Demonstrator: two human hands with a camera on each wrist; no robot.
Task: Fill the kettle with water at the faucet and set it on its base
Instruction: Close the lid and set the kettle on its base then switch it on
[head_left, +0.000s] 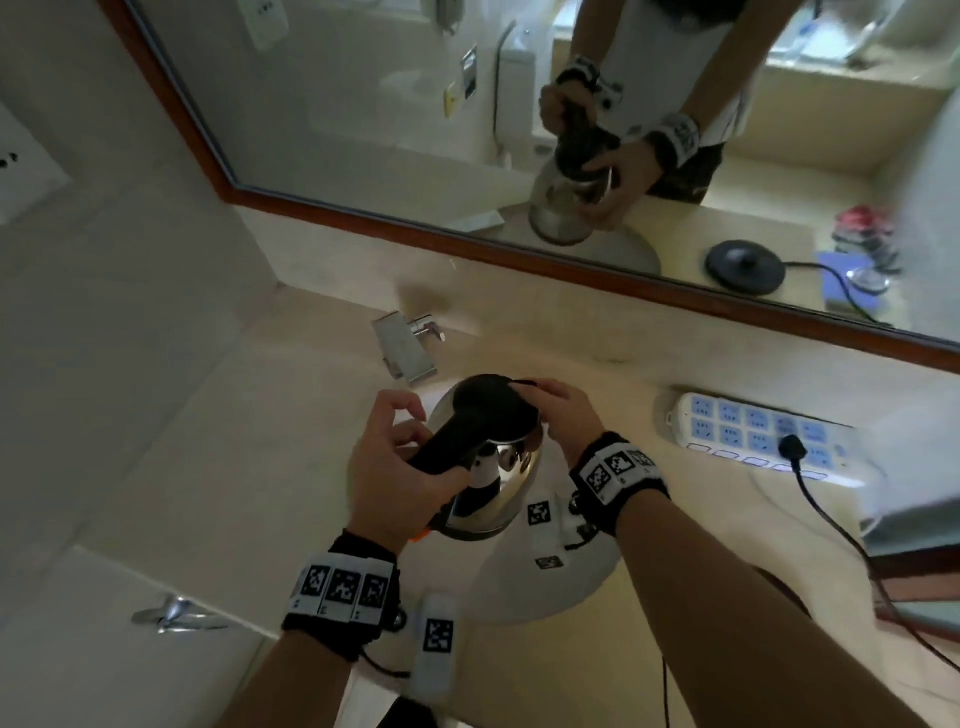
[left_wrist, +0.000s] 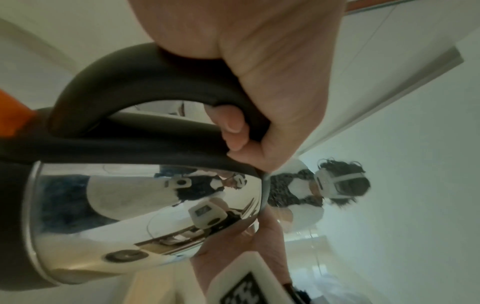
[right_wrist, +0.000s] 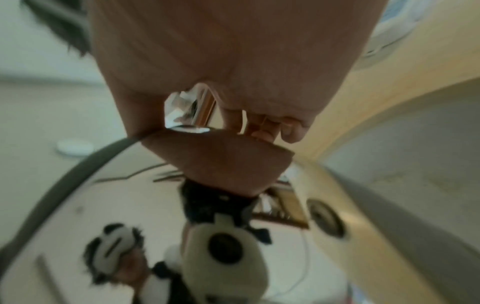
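Observation:
In the head view a steel kettle (head_left: 498, 483) with a black lid and black handle hangs above the white sink basin (head_left: 545, 587). My left hand (head_left: 400, 457) grips the handle; the left wrist view shows that hand (left_wrist: 259, 82) with fingers curled round the handle above the shiny kettle body (left_wrist: 130, 205). My right hand (head_left: 561, 410) holds the kettle at the lid's edge, fingers curled over the rim. In the right wrist view this hand (right_wrist: 221, 61) lies against the mirror-like kettle (right_wrist: 103, 195). The chrome faucet (head_left: 410, 338) stands behind the kettle. The black round base (head_left: 745, 265) shows only as a reflection in the mirror.
A white and blue power strip (head_left: 753, 431) lies on the beige counter to the right, with a black plug and cord trailing toward me. A wood-framed mirror (head_left: 467, 244) runs along the back wall. A chrome towel hook (head_left: 176, 616) sticks out at lower left.

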